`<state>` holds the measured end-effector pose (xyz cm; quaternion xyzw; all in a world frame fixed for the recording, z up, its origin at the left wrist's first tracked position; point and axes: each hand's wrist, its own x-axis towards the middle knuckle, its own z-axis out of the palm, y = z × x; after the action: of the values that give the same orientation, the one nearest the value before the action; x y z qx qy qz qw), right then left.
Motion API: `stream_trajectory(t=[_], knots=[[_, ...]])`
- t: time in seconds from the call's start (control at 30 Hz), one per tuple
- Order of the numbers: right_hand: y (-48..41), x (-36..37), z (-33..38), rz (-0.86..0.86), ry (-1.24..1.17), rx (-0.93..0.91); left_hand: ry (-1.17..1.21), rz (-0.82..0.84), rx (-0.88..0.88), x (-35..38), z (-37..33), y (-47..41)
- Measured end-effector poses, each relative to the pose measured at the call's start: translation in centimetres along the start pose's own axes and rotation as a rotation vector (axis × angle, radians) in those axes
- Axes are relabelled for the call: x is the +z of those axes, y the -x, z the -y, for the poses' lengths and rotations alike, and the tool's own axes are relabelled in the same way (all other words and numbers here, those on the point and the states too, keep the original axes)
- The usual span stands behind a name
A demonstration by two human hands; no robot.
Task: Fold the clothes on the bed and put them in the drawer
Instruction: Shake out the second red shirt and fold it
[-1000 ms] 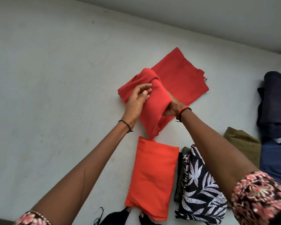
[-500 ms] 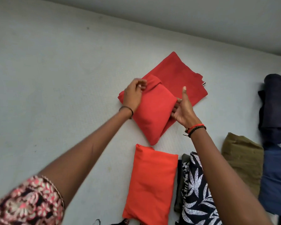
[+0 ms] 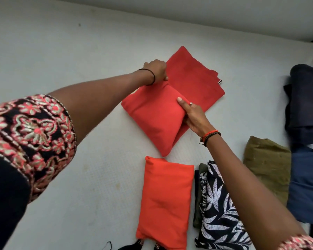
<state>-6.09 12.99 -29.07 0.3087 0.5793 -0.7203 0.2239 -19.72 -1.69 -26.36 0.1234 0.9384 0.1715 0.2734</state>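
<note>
Your left hand [image 3: 156,71] is out over the middle of the bed [image 3: 61,51], knuckles up and fingers curled down, pinching the far corner of the red bundle [image 3: 152,120]. Your right hand [image 3: 193,116] has the bundle's right edge: thumb laid straight on top of the cloth, the other fingers tucked under it, so it is gripping that edge. There is a ring on one finger and beaded bands at the wrist. The bundle is folded to a plump rectangle, lying skewed, one corner pointing to the near edge of the bed. It rests partly on a darker red garment [image 3: 193,78], which lies flat beneath it and reaches toward the far edge. Just nearer you, apart from the bundle's near corner, lies an orange folded packet [image 3: 164,201], its long side running toward the near edge. Beside its right side is a black-and-white leaf-print garment [image 3: 217,204], folded, your right forearm crossing over it. Further right is an olive garment [image 3: 266,163]. At the right edge of the bed a dark navy pile [image 3: 307,105] sits beyond a blue garment [image 3: 307,186]. A black item [image 3: 130,247] is cut off at the near edge; what it is you cannot tell.
</note>
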Motion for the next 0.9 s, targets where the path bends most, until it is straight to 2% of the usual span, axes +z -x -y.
stream_trajectory(t=[0.17,0.33,0.4,0.43,0.53,0.57,0.63,0.73,0.9], knots=[[-0.9,-0.4,-0.2,0.002,0.006,-0.002,0.157,-0.022,-0.065,0.1,2.8,-0.7],[-1.3,0.1,-1.0,-0.016,-0.147,0.033,0.425,-0.125,-0.097,1.7,4.1,1.1],[-0.9,0.2,-1.3,-0.115,-0.049,0.011,0.543,-0.132,-0.086,2.1,5.5,3.2],[-0.5,0.2,-1.1,-0.212,0.086,-0.040,0.508,-0.187,-0.025,2.1,6.4,4.3],[2.3,2.0,-1.9,-0.532,0.700,-0.410,0.044,-0.394,0.333,2.7,10.1,8.5],[3.6,3.1,-2.4,-0.558,0.878,-0.551,-0.127,-0.379,0.436,2.9,10.8,9.8],[5.5,5.2,-4.0,-0.453,1.197,-0.721,-0.434,-0.290,0.587,3.4,11.7,11.7],[5.9,7.4,-7.2,-0.274,1.529,-0.683,-0.764,-0.246,0.704,4.6,12.3,12.5],[3.9,8.5,-7.1,-0.315,1.682,-0.598,-0.968,-0.312,0.722,5.7,11.2,10.6]])
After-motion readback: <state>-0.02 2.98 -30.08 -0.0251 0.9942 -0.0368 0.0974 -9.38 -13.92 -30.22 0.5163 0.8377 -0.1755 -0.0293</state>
